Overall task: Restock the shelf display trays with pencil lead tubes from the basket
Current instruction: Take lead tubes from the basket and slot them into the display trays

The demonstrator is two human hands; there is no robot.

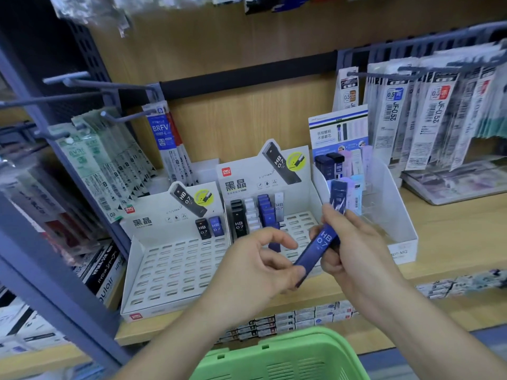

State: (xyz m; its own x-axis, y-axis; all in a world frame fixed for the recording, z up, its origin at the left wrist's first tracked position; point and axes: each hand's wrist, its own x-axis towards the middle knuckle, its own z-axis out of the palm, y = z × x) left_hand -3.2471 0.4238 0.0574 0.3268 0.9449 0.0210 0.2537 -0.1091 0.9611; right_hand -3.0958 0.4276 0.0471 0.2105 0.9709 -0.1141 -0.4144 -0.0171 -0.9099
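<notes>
A blue HB 0.7 lead tube (318, 249) is held slantwise in front of the shelf. My right hand (354, 250) grips its upper part, and my left hand (255, 267) pinches its lower end. Behind them stand two white slotted display trays. The left tray (170, 272) holds one black and one blue tube at its back. The middle tray (299, 220) carries rows of black, white and blue tubes (264, 208). A green basket (285, 357) sits low in front of me, its contents hidden.
A white box tray (395, 215) with purple and blue lead packs stands to the right. Refill packets hang from hooks at the left (109, 165) and right (428, 116). A grey shelf upright (41, 242) runs down the left. Small boxes line the shelf below.
</notes>
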